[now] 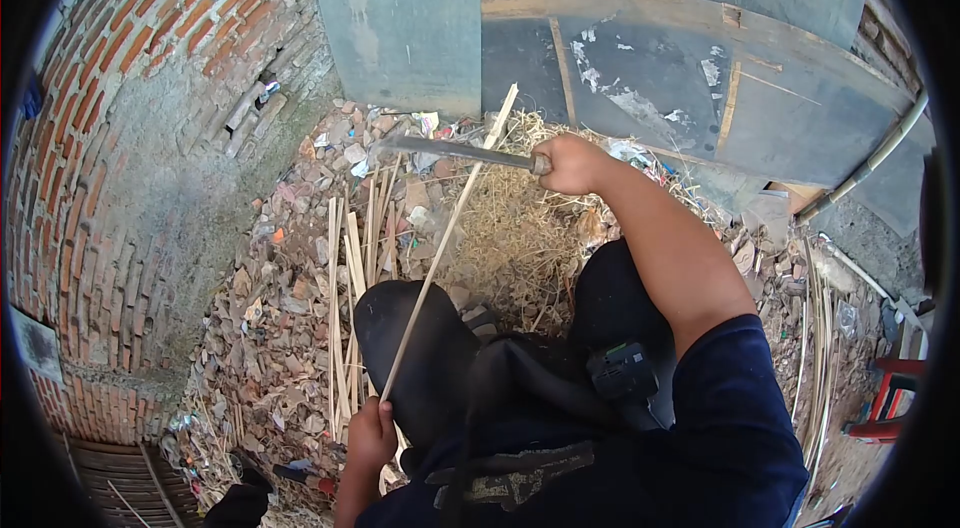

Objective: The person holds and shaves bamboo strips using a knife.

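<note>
My left hand (pixel 371 436) is closed around the lower end of a long, thin bamboo strip (pixel 432 273), which slants up and away over my left knee. In my right hand (pixel 572 165), out in front of me, is the handle of a machete (pixel 462 150). Its long blade points left and crosses the strip near the strip's far end. Whether the edge touches the strip, I cannot tell. Pale shavings (pixel 525 228) are heaped on the ground below the blade and between my knees.
More bamboo strips (pixel 335 303) lie left of my left knee, and another bundle (pixel 822 358) is at the right. Rubble (pixel 265 328) covers the ground. A brick wall (pixel 120 148) rises at the left, with grey panels (pixel 400 18) ahead. Something red (pixel 890 398) stands far right.
</note>
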Action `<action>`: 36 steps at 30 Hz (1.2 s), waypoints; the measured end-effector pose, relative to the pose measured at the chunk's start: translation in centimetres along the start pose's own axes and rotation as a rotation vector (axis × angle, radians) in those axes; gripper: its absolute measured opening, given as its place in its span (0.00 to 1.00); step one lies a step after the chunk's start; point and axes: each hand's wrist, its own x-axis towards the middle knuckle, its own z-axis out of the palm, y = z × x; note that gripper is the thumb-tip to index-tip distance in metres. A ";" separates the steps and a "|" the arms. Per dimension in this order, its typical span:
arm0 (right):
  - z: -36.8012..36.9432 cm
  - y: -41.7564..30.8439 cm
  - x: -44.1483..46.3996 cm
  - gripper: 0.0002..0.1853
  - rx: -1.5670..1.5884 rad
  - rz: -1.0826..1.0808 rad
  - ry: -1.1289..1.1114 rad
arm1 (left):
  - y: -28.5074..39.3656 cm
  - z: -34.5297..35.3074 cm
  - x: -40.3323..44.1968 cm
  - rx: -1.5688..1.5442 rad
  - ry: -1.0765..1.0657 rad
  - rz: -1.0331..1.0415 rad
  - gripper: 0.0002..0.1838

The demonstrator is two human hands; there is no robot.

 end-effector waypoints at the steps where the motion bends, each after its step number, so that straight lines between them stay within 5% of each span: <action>1: -0.3 -0.5 -0.1 0.18 -0.046 -0.022 -0.050 | 0.1 0.1 0.0 -0.005 0.003 0.008 0.20; 8: -0.9 -5.9 -1.8 0.16 -0.336 -0.260 -0.091 | 0.5 -0.3 -0.5 0.037 0.010 0.014 0.19; 14: -1.9 -0.4 -0.2 0.16 -0.283 0.112 0.086 | -0.4 0.0 -1.0 0.056 0.022 0.022 0.18; 18: -1.6 -0.5 -0.6 0.22 -0.124 0.120 0.061 | -0.4 0.0 -0.5 0.027 -0.003 0.025 0.19; 22: -1.0 0.6 -0.6 0.20 0.190 0.023 -0.089 | -0.2 0.2 -0.6 -0.001 -0.003 0.000 0.20; 31: 0.1 -6.7 -2.3 0.09 -0.295 -0.355 -0.062 | 0.2 0.1 -0.5 -0.048 0.004 0.023 0.22; 36: -1.6 0.7 1.0 0.12 -0.121 0.140 0.174 | -1.2 0.1 -1.3 -0.090 -0.013 0.026 0.22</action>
